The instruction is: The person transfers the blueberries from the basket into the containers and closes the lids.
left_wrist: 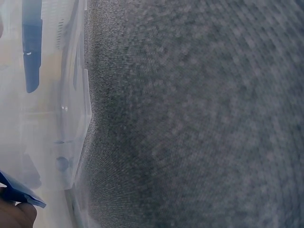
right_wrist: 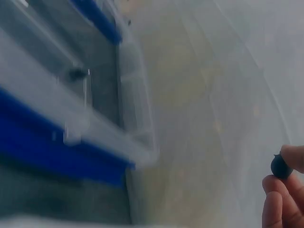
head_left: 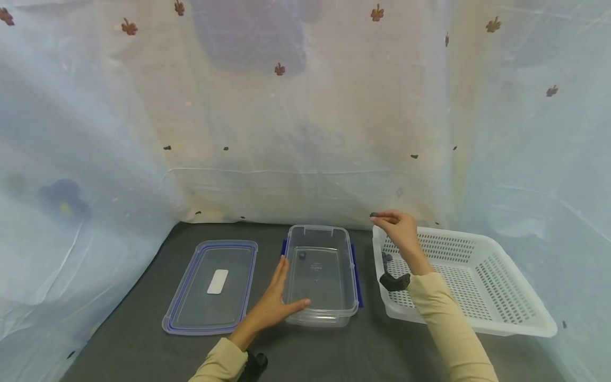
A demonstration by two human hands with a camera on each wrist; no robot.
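Observation:
My right hand [head_left: 400, 229] pinches a small dark round blueberry [right_wrist: 281, 167] between thumb and fingertips, raised over the far left corner of the white basket [head_left: 496, 297]. More dark berries [head_left: 386, 258] sit inside the basket's left end, partly hidden behind the wrist. In the middle stands a clear plastic container [head_left: 324, 286] with blue side flaps, and a single blueberry [head_left: 302, 255] lies in it. My left hand [head_left: 273, 306] is at the container's left side, fingers extended and thumb spread over its near left part. In the left wrist view, fingertips show right at a blue flap [left_wrist: 23, 192].
A clear lid [head_left: 191, 307] with a blue seal and a white label lies flat on the dark grey cloth to the left. Patterned curtains [head_left: 305, 116] enclose the table at the back and both sides. The basket's perforated walls stand close right of the container.

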